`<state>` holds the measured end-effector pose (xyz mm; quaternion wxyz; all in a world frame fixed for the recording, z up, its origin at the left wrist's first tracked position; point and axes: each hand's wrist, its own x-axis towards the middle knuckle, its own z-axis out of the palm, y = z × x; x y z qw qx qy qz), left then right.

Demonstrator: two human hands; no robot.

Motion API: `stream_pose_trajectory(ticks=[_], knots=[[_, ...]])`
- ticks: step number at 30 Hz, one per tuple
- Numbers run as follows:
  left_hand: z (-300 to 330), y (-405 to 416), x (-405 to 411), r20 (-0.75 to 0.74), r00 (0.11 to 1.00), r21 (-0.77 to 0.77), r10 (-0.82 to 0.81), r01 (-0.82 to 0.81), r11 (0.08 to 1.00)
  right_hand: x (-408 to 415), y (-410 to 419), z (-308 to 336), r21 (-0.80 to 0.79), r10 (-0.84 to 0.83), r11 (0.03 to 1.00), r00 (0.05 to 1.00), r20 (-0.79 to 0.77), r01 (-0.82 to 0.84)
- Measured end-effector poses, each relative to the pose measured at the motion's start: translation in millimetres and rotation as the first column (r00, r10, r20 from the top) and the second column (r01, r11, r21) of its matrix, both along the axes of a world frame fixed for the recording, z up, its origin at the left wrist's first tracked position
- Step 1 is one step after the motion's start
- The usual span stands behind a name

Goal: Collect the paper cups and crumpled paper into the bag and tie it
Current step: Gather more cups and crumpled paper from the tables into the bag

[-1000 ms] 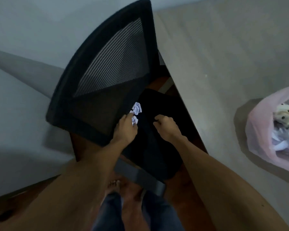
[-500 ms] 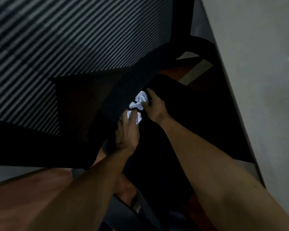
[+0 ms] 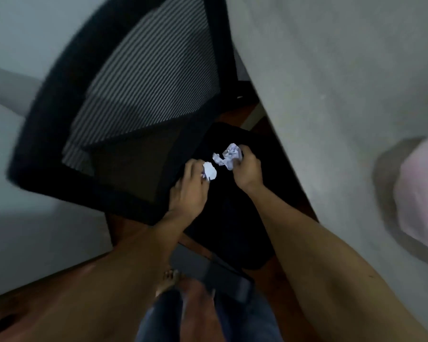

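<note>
Left hand [image 3: 189,191] extended over the black chair seat [image 3: 232,218], fingers clamped on a small crumpled paper [image 3: 210,170]. Right hand [image 3: 247,169] beside it, fingers clamped on a larger crumpled paper [image 3: 229,155]. Pink bag [image 3: 420,191] on the bench [image 3: 331,95] at right; contents blurred

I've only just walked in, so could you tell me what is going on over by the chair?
A person is clearing litter from a black office chair. The left hand holds one wad of crumpled paper, and the right hand grips a bigger wad, both above the dark seat. The pink bag sits on the grey table to the right, with neither wad in it yet.
</note>
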<state>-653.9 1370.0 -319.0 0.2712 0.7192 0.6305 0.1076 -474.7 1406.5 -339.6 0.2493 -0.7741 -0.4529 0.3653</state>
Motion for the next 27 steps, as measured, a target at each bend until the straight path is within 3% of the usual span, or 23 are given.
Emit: stream_pose_trajectory(ticks=[7,13,18,23,27], knots=[[132.6,9.5,-2.0,0.159,0.980,0.194,-0.116,0.084,0.977,5.3,-64.3,135.0,0.145,-0.164,0.977,0.986,0.038,0.157],[211.1,9.2,40.5,0.297,0.890,0.290,-0.347,0.262,0.921,49.0,-128.9,224.3,0.203,-0.349,0.926,0.927,0.138,0.318],[251.2,-18.0,118.0,0.373,0.788,0.311,-0.490,0.392,0.866,114.6,-188.9,269.5,0.316,-0.521,0.840,0.820,0.238,0.442],[275.4,-48.6,205.5,0.402,0.670,0.339,-0.624,0.524,0.781,188.0,-238.3,298.1,0.412,-0.709,0.688,0.673,0.210,0.597],[280.1,-63.9,273.2,0.314,0.657,0.361,-0.685,0.585,0.726,249.6,-263.8,300.2,0.405,-0.807,0.584,0.557,0.195,0.704]])
